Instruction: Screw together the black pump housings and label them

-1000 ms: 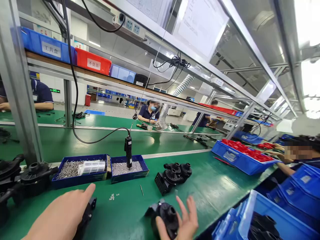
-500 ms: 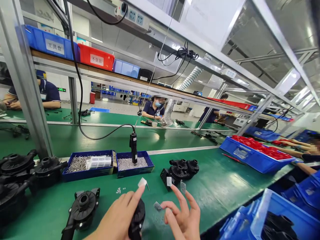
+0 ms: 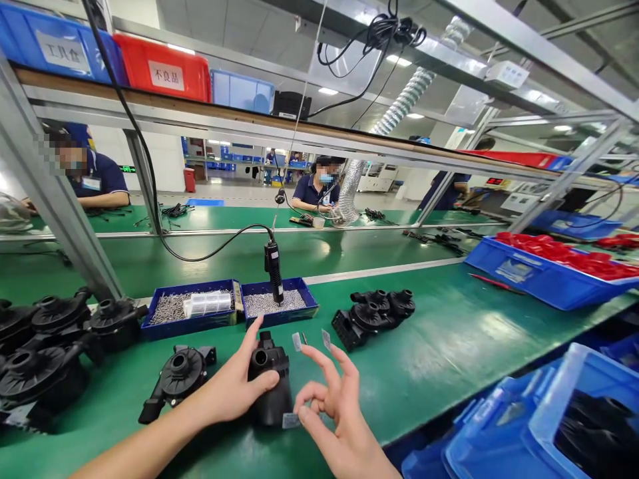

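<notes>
I am gripping the black round plastic pump housing (image 3: 272,398) in my left hand (image 3: 232,394), my right hand (image 3: 339,426) pinching small grey labels (image 3: 290,420).

The middle pump (image 3: 270,389) sits between a left pump (image 3: 180,374) and a right pump (image 3: 375,315), trays (image 3: 280,318) behind (screwdriver (image 3: 273,271) in one).

The black pump housing (image 3: 272,400) looks matt moulded plastic. The green bench mat (image 3: 439,346) is smooth and glossy. 2 blue plastic trays (image 3: 282,317) hold shiny metal screws (image 3: 259,304).
</notes>
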{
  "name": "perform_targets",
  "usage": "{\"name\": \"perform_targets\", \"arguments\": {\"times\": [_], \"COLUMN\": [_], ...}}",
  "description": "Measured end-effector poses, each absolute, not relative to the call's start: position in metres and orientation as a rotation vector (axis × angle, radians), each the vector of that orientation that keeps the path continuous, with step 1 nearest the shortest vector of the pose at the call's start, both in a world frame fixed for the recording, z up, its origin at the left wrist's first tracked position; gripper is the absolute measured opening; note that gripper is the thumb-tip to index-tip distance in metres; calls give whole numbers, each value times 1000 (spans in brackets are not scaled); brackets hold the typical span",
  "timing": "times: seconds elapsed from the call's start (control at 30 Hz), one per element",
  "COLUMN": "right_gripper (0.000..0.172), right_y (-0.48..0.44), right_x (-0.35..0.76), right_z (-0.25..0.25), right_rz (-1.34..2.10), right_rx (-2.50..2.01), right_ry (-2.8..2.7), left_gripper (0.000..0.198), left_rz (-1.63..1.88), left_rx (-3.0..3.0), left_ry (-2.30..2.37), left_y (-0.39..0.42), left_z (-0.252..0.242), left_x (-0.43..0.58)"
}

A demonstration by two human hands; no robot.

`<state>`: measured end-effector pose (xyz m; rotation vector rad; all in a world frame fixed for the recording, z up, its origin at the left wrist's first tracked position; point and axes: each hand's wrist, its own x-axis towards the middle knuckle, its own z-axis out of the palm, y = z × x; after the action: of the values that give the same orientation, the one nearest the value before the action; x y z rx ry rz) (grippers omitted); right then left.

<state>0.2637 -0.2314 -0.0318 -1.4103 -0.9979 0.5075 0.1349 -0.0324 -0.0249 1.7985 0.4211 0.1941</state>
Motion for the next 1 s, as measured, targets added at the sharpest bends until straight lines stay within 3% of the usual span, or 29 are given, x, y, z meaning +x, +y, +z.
{"name": "perform_targets", "arguments": {"times": [0.63, 1.0], "right_gripper": [74, 62], "right_y": [-216, -216], "right_x": [271, 264], "right_z": [-37, -44], "right_rz": [558, 367], "right_rx": [-1445, -1473], "right_ry": [-1154, -1206], "left_gripper": [104, 101], "left_rz": [223, 221], "left_rx": [1710, 1751], "left_ry": [374, 378], "left_y": [-36, -35], "left_z": [-25, -25], "left_x": [137, 137]}}
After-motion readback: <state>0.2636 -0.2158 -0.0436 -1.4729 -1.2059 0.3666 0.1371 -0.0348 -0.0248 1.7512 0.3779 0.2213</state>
